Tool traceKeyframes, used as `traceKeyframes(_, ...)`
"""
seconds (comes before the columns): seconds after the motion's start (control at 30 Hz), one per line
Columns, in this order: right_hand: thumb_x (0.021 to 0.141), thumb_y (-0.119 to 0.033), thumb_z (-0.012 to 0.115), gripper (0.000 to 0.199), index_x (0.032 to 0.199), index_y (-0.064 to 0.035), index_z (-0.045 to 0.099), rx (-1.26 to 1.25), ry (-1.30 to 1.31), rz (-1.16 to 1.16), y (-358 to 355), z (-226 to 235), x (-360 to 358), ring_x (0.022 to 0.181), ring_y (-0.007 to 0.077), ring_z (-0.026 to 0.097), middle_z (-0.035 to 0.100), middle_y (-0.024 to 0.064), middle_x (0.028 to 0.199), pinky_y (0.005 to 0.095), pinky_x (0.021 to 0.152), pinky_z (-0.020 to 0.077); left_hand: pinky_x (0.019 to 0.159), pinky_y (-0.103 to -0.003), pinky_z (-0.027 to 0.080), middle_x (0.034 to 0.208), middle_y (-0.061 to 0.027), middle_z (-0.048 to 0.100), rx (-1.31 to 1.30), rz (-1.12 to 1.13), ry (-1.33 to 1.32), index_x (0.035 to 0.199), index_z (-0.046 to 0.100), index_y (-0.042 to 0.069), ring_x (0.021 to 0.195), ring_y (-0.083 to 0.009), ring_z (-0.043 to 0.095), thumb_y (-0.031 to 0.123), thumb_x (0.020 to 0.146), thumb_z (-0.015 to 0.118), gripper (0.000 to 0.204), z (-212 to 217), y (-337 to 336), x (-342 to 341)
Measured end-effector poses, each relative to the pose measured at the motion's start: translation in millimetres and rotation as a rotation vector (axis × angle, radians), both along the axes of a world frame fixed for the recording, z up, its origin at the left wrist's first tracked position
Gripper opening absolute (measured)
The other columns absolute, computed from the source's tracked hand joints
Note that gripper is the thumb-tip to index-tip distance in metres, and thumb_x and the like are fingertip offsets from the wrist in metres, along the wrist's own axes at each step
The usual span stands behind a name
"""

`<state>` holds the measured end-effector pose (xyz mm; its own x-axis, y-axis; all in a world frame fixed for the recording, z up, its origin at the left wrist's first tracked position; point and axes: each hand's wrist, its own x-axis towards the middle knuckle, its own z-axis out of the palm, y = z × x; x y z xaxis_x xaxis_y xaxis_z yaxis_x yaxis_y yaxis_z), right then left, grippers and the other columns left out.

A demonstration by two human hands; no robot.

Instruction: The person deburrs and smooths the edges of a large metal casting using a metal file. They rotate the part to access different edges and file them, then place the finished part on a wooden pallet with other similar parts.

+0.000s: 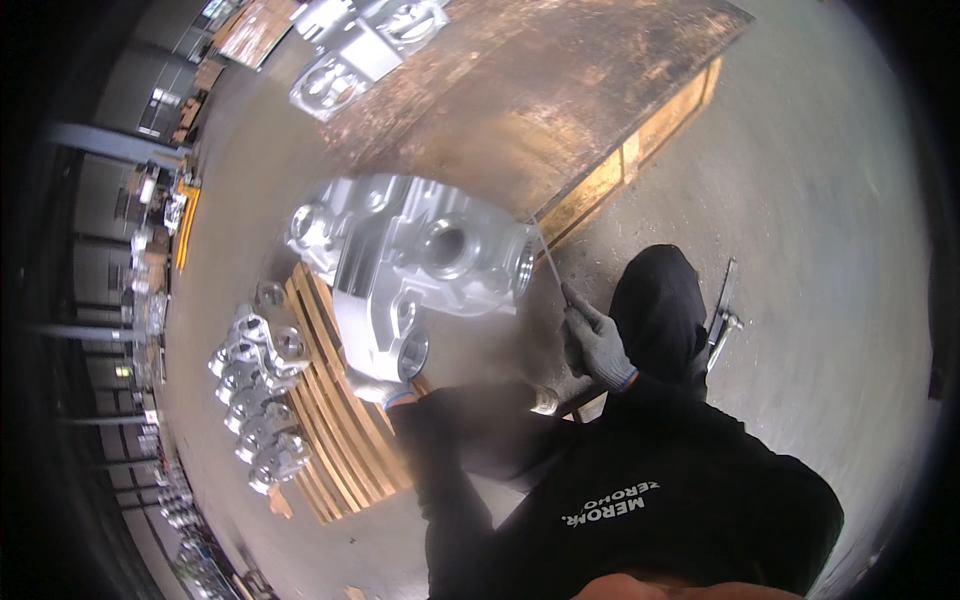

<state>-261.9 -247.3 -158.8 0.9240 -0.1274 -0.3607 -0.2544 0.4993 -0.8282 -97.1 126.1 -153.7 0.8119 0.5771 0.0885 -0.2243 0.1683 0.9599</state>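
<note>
A large silvery metal casting [440, 245] with several round bores lies on the edge of a worn wooden-topped table [480, 120]. My left hand [372, 387], in a grey glove, is against the casting's lower end beside a bore; the casting partly hides its fingers, which seem to grip it. My gloved right hand [598, 345] is closed around a thin, straight, rod-like tool [547, 250]. The tool points up and away, and its far end is beside the casting's right-hand bore. Whether it touches the metal I cannot tell.
Several similar castings [262, 400] lie by a slatted wooden pallet [345, 430] at the left. More castings [365, 55] rest on the table's far end. Metal tools [722, 320] lie on the floor right of my knee [660, 300].
</note>
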Motion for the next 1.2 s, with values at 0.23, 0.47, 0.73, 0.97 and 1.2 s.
traceKeyframes(0.23, 0.109, -0.016, 0.054, 0.059, 0.164, -0.0100, 0.034, 0.063, 0.015, -0.131, -9, 42, -24, 0.059, 0.0098, 0.052, 0.056, 0.0004, 0.083, 0.0250, 0.051, 0.0438, 0.107, -0.046, 0.051, 0.133, -0.0144, 0.068, -0.588, -0.099, -0.079, 0.133, 0.064, 0.001, 0.120, -0.0353, 0.065, 0.040, 0.098, 0.051, 0.054, 15, -7, -1)
traceKeyframes(0.47, 0.086, -0.001, 0.064, 0.097, 0.166, -0.0111, 0.010, -0.867, -0.501, -0.071, -73, 150, 54, 0.080, 0.0173, 0.064, 0.061, 0.0146, 0.121, 0.0338, 0.069, 0.0565, 0.103, -0.047, 0.054, 0.133, -0.0145, 0.066, -0.682, -0.046, -0.107, 0.140, 0.058, 0.000, 0.118, -0.0323, 0.066, 0.044, 0.101, 0.055, 0.059, 4, -12, -8)
traceKeyframes(0.73, 0.084, -0.006, 0.069, 0.042, 0.125, -0.0046, 0.061, -1.664, -0.877, 0.060, 19, 264, 254, 0.100, 0.0395, 0.073, 0.070, 0.0201, 0.117, 0.0438, 0.086, 0.0573, 0.098, -0.044, 0.055, 0.118, -0.0094, 0.070, -0.647, 0.009, -0.064, 0.129, 0.063, 0.005, 0.113, -0.0269, 0.067, 0.036, 0.100, 0.062, 0.043, 26, -33, -20)
traceKeyframes(0.97, 0.081, -0.034, 0.082, 0.036, 0.100, -0.0037, 0.080, -1.664, -0.900, 0.341, 123, 292, 408, 0.091, 0.0317, 0.074, 0.078, 0.0169, 0.095, 0.0407, 0.086, 0.0568, 0.090, -0.039, 0.056, 0.107, -0.0127, 0.071, -0.706, 0.075, 0.058, 0.118, 0.066, -0.005, 0.098, -0.0257, 0.069, 0.031, 0.097, 0.064, 0.042, 20, -32, -26)
traceKeyframes(1.2, 0.079, -0.023, 0.068, 0.027, 0.089, -0.0014, 0.080, -2.183, -1.015, 0.560, 188, 293, 493, 0.086, 0.0393, 0.074, 0.076, 0.0218, 0.091, 0.0474, 0.076, 0.0583, 0.081, -0.034, 0.056, 0.100, -0.0122, 0.071, -0.443, 0.035, 0.150, 0.107, 0.071, -0.007, 0.089, -0.0196, 0.068, 0.026, 0.103, 0.052, 0.038, -14, -14, -22)
